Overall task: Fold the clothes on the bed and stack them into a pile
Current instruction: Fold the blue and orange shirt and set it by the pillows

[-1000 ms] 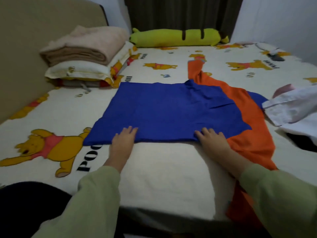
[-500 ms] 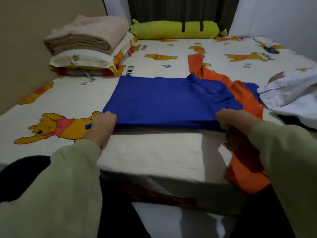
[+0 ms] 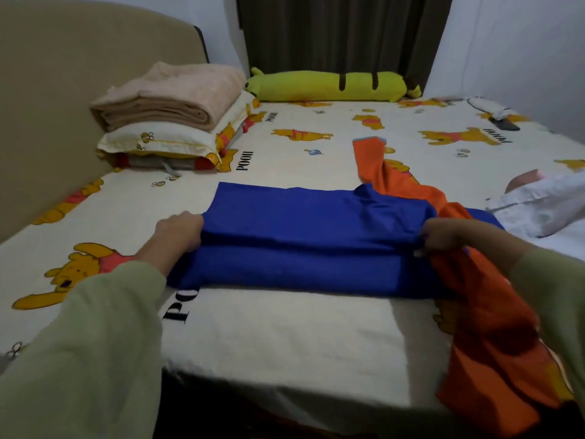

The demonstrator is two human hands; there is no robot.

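Folding is under way on the blue garment (image 3: 316,236), which lies flat across the near half of the bed (image 3: 285,337), its long side running left to right. A lengthwise fold is partly made: the near edge is lifted and carried over the cloth, so a doubled band shows along the front while the far part lies single. The left hand (image 3: 179,232) grips the left end of that turned edge, fingers curled round the cloth. The right hand (image 3: 449,237) pinches the right end of the same edge, thumb and fingers closed on the blue fabric

An orange garment (image 3: 481,312) sits under and beside the right end of the blue one, unfolded, one part stretching toward the far side of the bed and the rest hanging over the near edge. A white garment (image 3: 538,205) lies crumpled at the right, also unfolded, with something pink just behind it that I cannot identify. No pile of folded clothes shows in view; the folded blanket (image 3: 164,96) on the pillow (image 3: 152,142) by the headboard looks like bedding, not part of the job

My judgement: the task is early. The blue piece needs this fold laid down and probably one more across, then the orange and white pieces remain, then stacking
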